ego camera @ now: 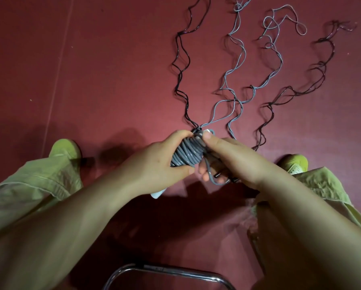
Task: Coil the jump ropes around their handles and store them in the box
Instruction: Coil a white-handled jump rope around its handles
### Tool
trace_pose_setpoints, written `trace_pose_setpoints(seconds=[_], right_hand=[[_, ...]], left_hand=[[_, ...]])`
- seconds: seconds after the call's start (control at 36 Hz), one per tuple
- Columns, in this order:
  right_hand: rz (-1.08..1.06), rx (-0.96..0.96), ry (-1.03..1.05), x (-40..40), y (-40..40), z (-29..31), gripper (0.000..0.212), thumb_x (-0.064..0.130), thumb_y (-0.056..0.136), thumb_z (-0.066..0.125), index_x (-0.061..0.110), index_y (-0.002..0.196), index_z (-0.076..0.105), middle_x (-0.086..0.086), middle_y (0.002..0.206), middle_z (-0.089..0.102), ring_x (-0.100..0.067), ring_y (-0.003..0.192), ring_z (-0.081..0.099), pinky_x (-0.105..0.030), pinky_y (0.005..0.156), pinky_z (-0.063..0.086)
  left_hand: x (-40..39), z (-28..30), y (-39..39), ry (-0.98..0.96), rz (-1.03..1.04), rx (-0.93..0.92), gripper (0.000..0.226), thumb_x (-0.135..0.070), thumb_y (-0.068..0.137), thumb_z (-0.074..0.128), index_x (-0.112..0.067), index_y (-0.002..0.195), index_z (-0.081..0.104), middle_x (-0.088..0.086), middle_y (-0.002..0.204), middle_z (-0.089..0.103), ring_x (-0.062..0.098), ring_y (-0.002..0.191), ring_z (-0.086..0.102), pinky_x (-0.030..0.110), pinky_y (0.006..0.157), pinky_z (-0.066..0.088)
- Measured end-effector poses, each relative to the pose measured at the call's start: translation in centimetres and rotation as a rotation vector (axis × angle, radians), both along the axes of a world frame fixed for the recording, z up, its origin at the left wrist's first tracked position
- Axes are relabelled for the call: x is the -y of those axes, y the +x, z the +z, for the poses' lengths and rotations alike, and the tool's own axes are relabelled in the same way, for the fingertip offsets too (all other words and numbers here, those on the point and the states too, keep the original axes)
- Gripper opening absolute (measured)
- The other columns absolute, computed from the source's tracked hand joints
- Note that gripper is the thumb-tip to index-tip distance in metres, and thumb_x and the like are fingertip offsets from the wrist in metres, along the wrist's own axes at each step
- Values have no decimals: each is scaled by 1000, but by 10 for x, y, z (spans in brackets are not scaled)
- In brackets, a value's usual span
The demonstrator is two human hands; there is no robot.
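My left hand [158, 162] grips a bundle of grey jump rope [186, 152] wound tightly round its handles; a white handle end [157, 193] sticks out below the palm. My right hand [232, 158] pinches the rope at the top of the coil, and a short grey loop [212, 176] hangs under its fingers. On the red floor beyond lie several uncoiled ropes: black ones [181, 65] [296, 91] and grey ones [236, 65] [273, 59], wavy and running away from me. No box is in view.
I sit with green trouser legs and green shoes [65, 148] [295, 163] either side of my hands. A chrome chair frame [167, 273] curves at the bottom edge. A seam in the red floor [56, 80] runs along the left.
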State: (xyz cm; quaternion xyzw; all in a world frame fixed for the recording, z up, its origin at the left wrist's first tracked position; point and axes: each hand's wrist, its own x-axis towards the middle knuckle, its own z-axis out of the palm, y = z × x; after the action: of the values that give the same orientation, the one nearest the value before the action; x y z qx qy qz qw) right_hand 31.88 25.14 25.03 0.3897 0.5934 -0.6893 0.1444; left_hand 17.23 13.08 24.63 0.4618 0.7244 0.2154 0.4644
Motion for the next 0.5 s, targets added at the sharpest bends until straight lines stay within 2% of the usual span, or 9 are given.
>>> trace_pose_setpoints(seconds=[0.08, 0.14, 0.19, 0.22, 0.31, 0.36, 0.42, 0.47, 0.5], right_hand=[[-22, -5, -68, -4, 1, 0, 76, 67, 82, 42, -4, 95, 65, -12, 81, 69, -18, 63, 58, -24, 55, 48], [-102, 13, -32, -8, 1, 1, 55, 55, 88, 54, 2, 93, 68, -16, 83, 69, -21, 68, 59, -27, 62, 49], [-127, 35, 36, -11, 3, 2, 29, 38, 93, 55, 12, 85, 67, -9, 78, 69, -18, 69, 59, -30, 67, 45], [-107, 44, 87, -13, 5, 3, 23, 30, 94, 55, 15, 81, 65, -5, 77, 71, -16, 70, 58, -31, 70, 42], [-125, 11, 181, -14, 8, 2, 24, 22, 94, 58, 17, 72, 63, -1, 74, 70, -18, 73, 51, -32, 71, 38], [-157, -5, 218, -14, 8, 4, 22, 31, 89, 64, 15, 73, 65, -6, 76, 63, -21, 77, 47, -35, 73, 37], [-139, -32, 263, -13, 9, 6, 20, 28, 90, 65, 14, 76, 64, -10, 78, 54, -22, 74, 42, -35, 70, 35], [-128, -81, 309, -13, 9, 8, 15, 19, 91, 64, 19, 75, 65, -8, 87, 60, -32, 72, 48, -37, 71, 38], [-137, -109, 328, -14, 8, 9, 16, 17, 89, 66, 23, 74, 65, -6, 98, 63, -34, 81, 55, -40, 74, 40]], left_hand=[[0, -2, 0, 22, 34, 8, 49, -41, 80, 64, -46, 120, 37, -12, 97, 64, 13, 91, 62, 36, 82, 51], [-1, -2, -2, 18, 69, 11, 50, -42, 79, 64, -44, 121, 38, -12, 94, 62, 14, 89, 61, 34, 82, 50], [-3, -3, -5, 6, 143, 60, 48, -46, 74, 65, -50, 114, 40, -11, 94, 63, 16, 88, 63, 35, 83, 51], [-3, -4, -7, 7, 200, 111, 46, -50, 68, 64, -55, 107, 42, -10, 94, 64, 19, 87, 65, 38, 84, 52], [-5, -11, -12, 15, 349, 248, 42, -56, 53, 63, -65, 90, 46, -6, 92, 65, 31, 87, 67, 53, 84, 53], [-7, -13, -14, 8, 381, 289, 41, -55, 52, 64, -65, 88, 47, -1, 91, 65, 34, 84, 67, 56, 83, 52], [-8, -15, -14, 2, 404, 320, 43, -54, 52, 65, -62, 91, 49, 0, 92, 66, 34, 83, 67, 57, 84, 52], [-8, -18, -15, -4, 423, 335, 48, -54, 51, 66, -58, 95, 49, -1, 94, 65, 31, 83, 67, 57, 85, 52], [-8, -19, -15, -4, 430, 342, 49, -53, 51, 67, -57, 96, 50, -3, 94, 65, 30, 84, 67, 57, 85, 52]])
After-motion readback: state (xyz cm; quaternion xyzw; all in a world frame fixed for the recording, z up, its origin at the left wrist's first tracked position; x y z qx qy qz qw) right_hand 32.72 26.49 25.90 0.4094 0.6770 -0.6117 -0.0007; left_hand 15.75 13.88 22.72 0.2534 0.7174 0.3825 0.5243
